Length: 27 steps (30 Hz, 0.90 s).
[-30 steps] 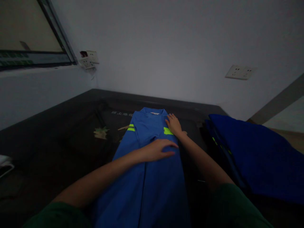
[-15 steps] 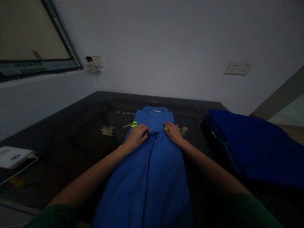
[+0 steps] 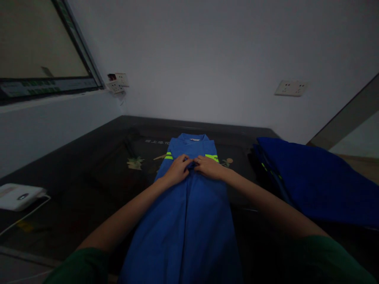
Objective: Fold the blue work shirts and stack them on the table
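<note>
A blue work garment [image 3: 207, 217] with a collar and neon-yellow stripes lies lengthwise on a dark patterned table, its collar at the far end. Across its upper part runs a fabric edge, and a dark seam leads from there towards me. At that edge my left hand [image 3: 178, 169] has its fingers curled onto the cloth, left of the seam. My right hand [image 3: 209, 167] pinches the cloth just beside it, with the fingertips of both hands almost meeting. The exact folds under my fingers are hidden.
To the right is a stack of folded blue clothes [image 3: 322, 181]. A white device [image 3: 22, 196] with a cable lies at the table's left edge. The dark table [image 3: 103, 157] reaches back to a wall with sockets [image 3: 291, 88], and a window [image 3: 44, 43] is at upper left.
My right hand has moved left from the yellow stripe to the middle edge, uncovering the stripe. My left hand has shifted slightly right, and its fingers still hold the cloth.
</note>
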Available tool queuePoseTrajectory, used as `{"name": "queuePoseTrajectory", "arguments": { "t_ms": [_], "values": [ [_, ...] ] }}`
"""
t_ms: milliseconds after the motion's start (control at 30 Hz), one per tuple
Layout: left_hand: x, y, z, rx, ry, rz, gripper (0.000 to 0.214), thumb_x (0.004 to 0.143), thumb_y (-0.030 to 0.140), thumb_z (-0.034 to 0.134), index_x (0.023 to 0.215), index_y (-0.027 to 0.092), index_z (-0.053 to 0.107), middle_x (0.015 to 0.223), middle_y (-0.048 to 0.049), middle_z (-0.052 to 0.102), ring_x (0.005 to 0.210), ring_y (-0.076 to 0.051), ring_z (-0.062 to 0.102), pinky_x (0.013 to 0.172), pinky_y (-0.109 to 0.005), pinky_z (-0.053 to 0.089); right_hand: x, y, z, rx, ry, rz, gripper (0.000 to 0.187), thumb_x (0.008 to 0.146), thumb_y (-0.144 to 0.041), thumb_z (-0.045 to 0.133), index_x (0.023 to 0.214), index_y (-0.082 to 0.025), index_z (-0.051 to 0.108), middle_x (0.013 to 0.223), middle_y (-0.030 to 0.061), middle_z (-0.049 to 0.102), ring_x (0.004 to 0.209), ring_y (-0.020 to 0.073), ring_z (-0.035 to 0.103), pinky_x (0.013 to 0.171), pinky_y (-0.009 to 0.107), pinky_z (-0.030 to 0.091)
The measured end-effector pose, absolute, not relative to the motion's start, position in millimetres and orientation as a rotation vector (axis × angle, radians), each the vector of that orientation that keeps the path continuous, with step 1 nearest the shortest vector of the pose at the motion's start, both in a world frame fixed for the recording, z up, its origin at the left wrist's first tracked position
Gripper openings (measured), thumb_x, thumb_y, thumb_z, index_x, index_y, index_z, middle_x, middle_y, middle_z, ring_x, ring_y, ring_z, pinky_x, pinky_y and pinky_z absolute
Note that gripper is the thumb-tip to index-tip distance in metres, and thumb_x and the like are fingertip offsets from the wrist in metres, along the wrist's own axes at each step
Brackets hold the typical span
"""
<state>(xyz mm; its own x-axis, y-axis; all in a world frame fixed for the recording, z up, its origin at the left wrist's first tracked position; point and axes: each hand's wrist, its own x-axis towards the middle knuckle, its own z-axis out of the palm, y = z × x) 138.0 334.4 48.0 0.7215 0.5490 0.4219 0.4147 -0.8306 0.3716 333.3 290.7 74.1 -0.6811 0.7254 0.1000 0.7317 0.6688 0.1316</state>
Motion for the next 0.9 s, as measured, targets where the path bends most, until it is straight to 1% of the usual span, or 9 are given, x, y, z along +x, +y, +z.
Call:
{"name": "queuePoseTrajectory", "arguments": {
  "t_ms": [67,100,200,300,500,567,633,767,900],
  "values": [
    [144,333,48,2.704,0.704,0.749,0.046,0.078,0.008,0.052,0.122,0.018,0.055,0.125,-0.0105,0.053,0.116,-0.024,0.049,0.103,-0.042,0.040,337,290,77,-1.247,-2.794,-0.180,0.018,0.089,-0.017,0.055,0.094,-0.019,0.072,0.106,0.0103,0.063,0.100,0.0215,0.053,0.086,0.035,0.044],
    [147,333,48,2.698,0.678,0.740,0.045,0.079,0.008,0.051,0.123,0.017,0.054,0.126,-0.0110,0.054,0.117,-0.024,0.049,0.104,-0.041,0.039,339,288,79,-1.266,-2.761,-0.137,0.018,0.089,-0.017,0.055,0.095,-0.020,0.071,0.107,0.0096,0.063,0.099,0.0212,0.054,0.086,0.034,0.044],
    [152,335,45,2.674,0.652,0.675,0.039,0.080,0.005,0.047,0.117,0.015,0.058,0.116,-0.0103,0.060,0.110,-0.022,0.053,0.099,-0.037,0.043,346,280,82,-1.349,-2.609,0.007,0.019,0.087,-0.015,0.055,0.099,-0.021,0.069,0.110,0.0086,0.060,0.098,0.0207,0.057,0.086,0.034,0.046],
    [151,335,42,2.719,0.637,0.581,0.032,0.081,0.005,0.047,0.107,0.015,0.062,0.107,-0.0087,0.063,0.104,-0.021,0.055,0.095,-0.037,0.045,349,273,78,-1.365,-2.447,0.155,0.020,0.086,-0.013,0.055,0.101,-0.021,0.067,0.114,0.0088,0.059,0.101,0.0206,0.058,0.089,0.035,0.046],
    [141,329,42,2.814,0.609,0.485,0.020,0.087,0.018,0.054,0.103,0.016,0.066,0.110,-0.0090,0.062,0.105,-0.022,0.055,0.094,-0.035,0.043,341,276,51,-1.376,-2.230,0.401,0.020,0.085,-0.008,0.052,0.100,-0.018,0.062,0.102,0.0068,0.065,0.099,0.0189,0.059,0.092,0.034,0.044],
    [136,327,42,2.807,0.611,0.500,0.019,0.088,0.019,0.054,0.102,0.016,0.066,0.109,-0.0091,0.062,0.105,-0.021,0.055,0.093,-0.034,0.044,338,278,43,-1.356,-2.146,0.440,0.021,0.085,-0.008,0.053,0.101,-0.017,0.061,0.103,0.0070,0.065,0.099,0.0185,0.059,0.091,0.034,0.044],
    [131,325,43,2.791,0.612,0.520,0.019,0.090,0.021,0.053,0.104,0.016,0.065,0.108,-0.0087,0.062,0.105,-0.021,0.055,0.093,-0.034,0.044,337,281,38,-1.336,-2.060,0.467,0.021,0.084,-0.008,0.054,0.103,-0.016,0.060,0.103,0.0073,0.065,0.098,0.0182,0.059,0.090,0.033,0.044],
    [122,317,46,2.759,0.612,0.510,0.020,0.090,0.022,0.055,0.108,0.018,0.062,0.109,-0.0069,0.065,0.107,-0.021,0.055,0.096,-0.036,0.042,339,287,31,-1.341,-1.952,0.522,0.019,0.083,-0.007,0.055,0.098,-0.017,0.060,0.095,0.0050,0.065,0.093,0.0171,0.059,0.086,0.031,0.044],
    [119,309,48,2.757,0.643,0.499,0.019,0.087,0.015,0.051,0.103,0.018,0.060,0.107,-0.0075,0.065,0.106,-0.022,0.056,0.096,-0.038,0.042,335,291,27,-1.369,-1.955,0.465,0.019,0.082,-0.006,0.055,0.095,-0.018,0.061,0.089,0.0032,0.063,0.088,0.0171,0.058,0.083,0.031,0.043]
  ]
}}
